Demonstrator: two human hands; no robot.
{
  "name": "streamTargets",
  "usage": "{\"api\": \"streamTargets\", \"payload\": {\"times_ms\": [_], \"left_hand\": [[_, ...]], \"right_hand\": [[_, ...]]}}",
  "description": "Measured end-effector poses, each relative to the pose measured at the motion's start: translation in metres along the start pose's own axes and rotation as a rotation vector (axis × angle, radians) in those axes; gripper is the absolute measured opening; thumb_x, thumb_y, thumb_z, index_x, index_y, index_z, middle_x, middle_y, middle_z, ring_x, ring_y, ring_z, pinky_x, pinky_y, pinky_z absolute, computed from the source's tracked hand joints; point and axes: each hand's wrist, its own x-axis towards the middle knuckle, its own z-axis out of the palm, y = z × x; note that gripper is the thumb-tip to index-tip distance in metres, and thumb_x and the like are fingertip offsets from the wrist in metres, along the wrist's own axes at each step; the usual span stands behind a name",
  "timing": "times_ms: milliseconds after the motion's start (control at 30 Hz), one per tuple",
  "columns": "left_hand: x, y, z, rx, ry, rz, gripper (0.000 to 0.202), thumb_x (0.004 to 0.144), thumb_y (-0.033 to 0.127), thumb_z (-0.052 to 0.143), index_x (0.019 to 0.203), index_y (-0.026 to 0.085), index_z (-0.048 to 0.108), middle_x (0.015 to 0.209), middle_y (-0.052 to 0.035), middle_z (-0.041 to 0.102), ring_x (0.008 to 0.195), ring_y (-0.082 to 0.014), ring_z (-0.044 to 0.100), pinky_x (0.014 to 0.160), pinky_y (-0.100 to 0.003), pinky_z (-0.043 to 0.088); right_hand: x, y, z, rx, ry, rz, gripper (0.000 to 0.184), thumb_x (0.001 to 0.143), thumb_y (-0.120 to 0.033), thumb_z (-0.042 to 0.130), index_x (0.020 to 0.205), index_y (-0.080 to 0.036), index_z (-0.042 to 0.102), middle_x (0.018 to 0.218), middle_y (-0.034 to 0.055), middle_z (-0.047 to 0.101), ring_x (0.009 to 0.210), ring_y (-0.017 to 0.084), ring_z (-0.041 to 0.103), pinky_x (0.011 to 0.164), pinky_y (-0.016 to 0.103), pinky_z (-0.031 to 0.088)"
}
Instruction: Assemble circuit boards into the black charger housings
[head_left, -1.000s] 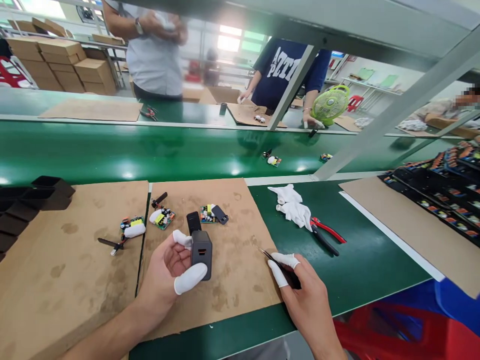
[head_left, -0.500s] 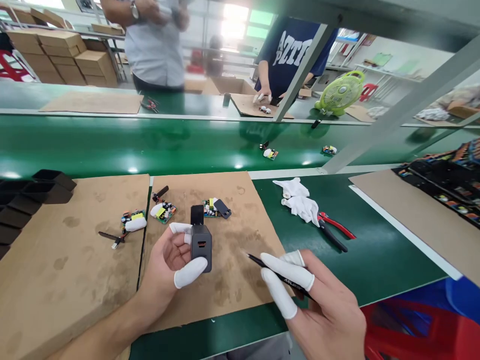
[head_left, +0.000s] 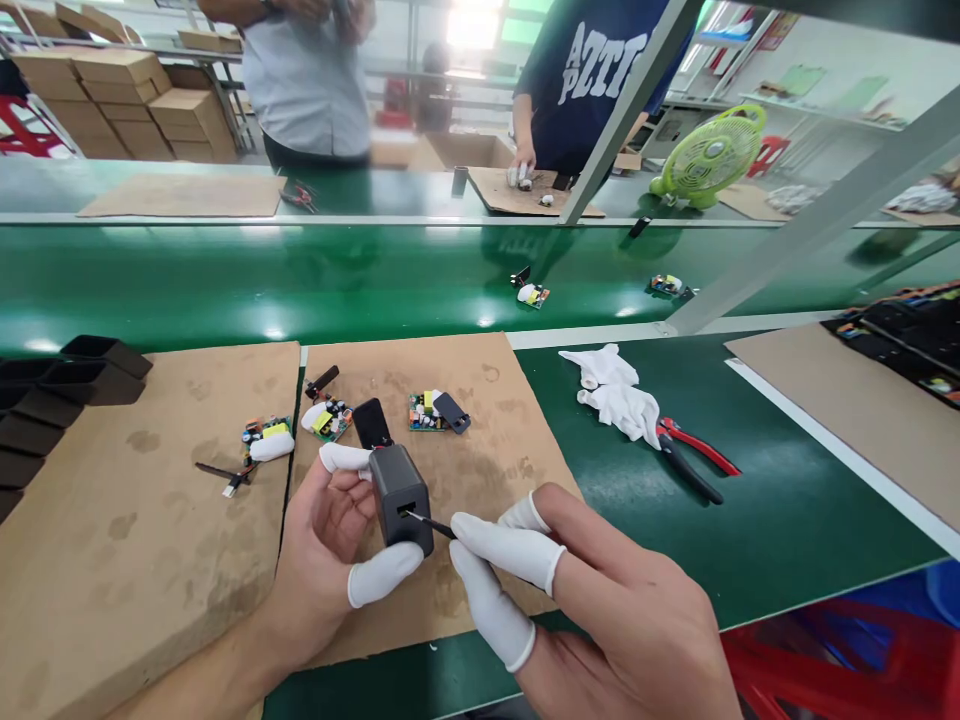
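Charger housing (head_left: 401, 497) pinched in left hand (head_left: 330, 545); right hand (head_left: 600, 610) pinches tweezers (head_left: 427, 523), tip at its port. Three circuit boards (head_left: 324, 417) behind it remain uncased.

Circuit boards (head_left: 439, 411) on cardboard mat (head_left: 480, 440) ahead of my hands; gloves (head_left: 615, 395) and pliers (head_left: 694, 460) right of it on counter (head_left: 787, 500); trays (head_left: 52, 390) far left.

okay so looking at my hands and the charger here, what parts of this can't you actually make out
- Tweezers, head view: the rear is hidden inside the right hand; the tip at the port of the charger housing is too small to tell whether it holds anything.
- Charger housing: its back is covered by the left hand.
- Circuit boards on the cardboard mat: components too small to identify.
- Right wrist: cut off by the bottom edge.
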Motion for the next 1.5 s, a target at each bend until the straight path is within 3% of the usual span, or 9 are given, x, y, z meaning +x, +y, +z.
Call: {"api": "streamTargets", "payload": {"times_ms": [133, 367, 567, 700, 833, 967, 1167, 1400, 1500], "left_hand": [[0.002, 0.006, 0.001, -0.019, -0.011, -0.011, 0.071, 0.055, 0.029, 0.117, 0.114, 0.032, 0.077, 0.11, -0.0031, 0.083, 0.101, -0.0281, 0.083, 0.093, -0.039, 0.072], [0.004, 0.013, 0.003, -0.002, 0.004, -0.014, 0.076, 0.047, 0.03, 0.119, 0.11, 0.031, 0.076, 0.103, -0.002, 0.082, 0.097, -0.0276, 0.082, 0.09, -0.037, 0.071], [0.002, 0.006, 0.0, -0.021, 0.01, 0.032, 0.077, 0.048, 0.031, 0.12, 0.111, 0.028, 0.077, 0.102, -0.0017, 0.081, 0.092, -0.0226, 0.081, 0.087, -0.032, 0.07], [0.002, 0.003, -0.002, 0.005, 0.024, 0.049, 0.079, 0.048, 0.033, 0.12, 0.114, 0.028, 0.077, 0.104, -0.0027, 0.082, 0.094, -0.0247, 0.082, 0.087, -0.033, 0.071], [0.003, 0.004, 0.0, -0.004, -0.007, 0.082, 0.073, 0.053, 0.033, 0.119, 0.112, 0.028, 0.076, 0.103, -0.0023, 0.082, 0.093, -0.0224, 0.081, 0.088, -0.031, 0.071], [0.002, 0.007, 0.0, 0.014, -0.004, 0.051, 0.075, 0.054, 0.034, 0.119, 0.112, 0.026, 0.073, 0.106, -0.0048, 0.082, 0.1, -0.0257, 0.083, 0.092, -0.036, 0.072], [0.003, 0.011, 0.002, 0.035, 0.03, 0.036, 0.082, 0.053, 0.03, 0.119, 0.121, 0.027, 0.072, 0.114, -0.0062, 0.083, 0.108, -0.0273, 0.084, 0.095, -0.036, 0.072], [0.004, 0.017, 0.007, -0.052, -0.045, -0.046, 0.067, 0.065, 0.05, 0.114, 0.108, 0.028, 0.069, 0.095, -0.0029, 0.084, 0.085, -0.0274, 0.087, 0.082, -0.038, 0.075], [0.002, 0.017, 0.007, -0.027, -0.054, -0.036, 0.061, 0.068, 0.05, 0.112, 0.106, 0.028, 0.07, 0.093, -0.0018, 0.085, 0.079, -0.0252, 0.087, 0.083, -0.037, 0.075]], "right_hand": [[0.001, -0.002, 0.001, -0.022, 0.011, 0.002, 0.023, 0.108, -0.009, 0.066, 0.108, -0.015, 0.088, 0.081, 0.0041, 0.066, 0.063, 0.014, 0.063, 0.055, 0.023, 0.055], [0.005, -0.013, 0.004, -0.133, 0.025, -0.031, 0.036, 0.11, -0.007, 0.06, 0.079, -0.015, 0.078, 0.074, 0.002, 0.054, 0.059, 0.012, 0.045, 0.05, 0.026, 0.038], [0.008, -0.014, 0.006, -0.154, 0.023, -0.037, 0.037, 0.104, 0.0, 0.055, 0.076, -0.018, 0.071, 0.074, 0.0011, 0.051, 0.059, 0.013, 0.037, 0.049, 0.029, 0.029], [0.008, -0.014, 0.005, -0.182, 0.017, -0.046, 0.034, 0.101, 0.001, 0.055, 0.079, -0.018, 0.074, 0.074, 0.0014, 0.052, 0.059, 0.015, 0.036, 0.05, 0.031, 0.026], [0.007, -0.016, 0.007, -0.196, 0.019, -0.047, 0.037, 0.099, 0.002, 0.056, 0.071, -0.019, 0.067, 0.073, 0.0017, 0.053, 0.059, 0.015, 0.036, 0.052, 0.032, 0.027], [0.009, -0.016, 0.009, -0.186, 0.003, -0.033, 0.041, 0.102, 0.001, 0.054, 0.068, -0.021, 0.061, 0.073, 0.0008, 0.051, 0.058, 0.014, 0.036, 0.053, 0.03, 0.029], [0.013, -0.018, 0.008, -0.238, 0.006, -0.051, 0.043, 0.108, -0.003, 0.051, 0.07, -0.019, 0.065, 0.072, 0.0012, 0.054, 0.057, 0.014, 0.04, 0.054, 0.033, 0.03], [0.012, -0.022, 0.003, -0.239, -0.001, 0.004, 0.041, 0.11, -0.005, 0.055, 0.074, -0.021, 0.067, 0.071, 0.0002, 0.055, 0.053, 0.013, 0.04, 0.051, 0.032, 0.03], [0.013, -0.023, 0.001, -0.238, -0.016, -0.037, 0.038, 0.106, -0.003, 0.06, 0.074, -0.021, 0.067, 0.072, 0.0008, 0.058, 0.053, 0.013, 0.04, 0.05, 0.032, 0.029]]}}
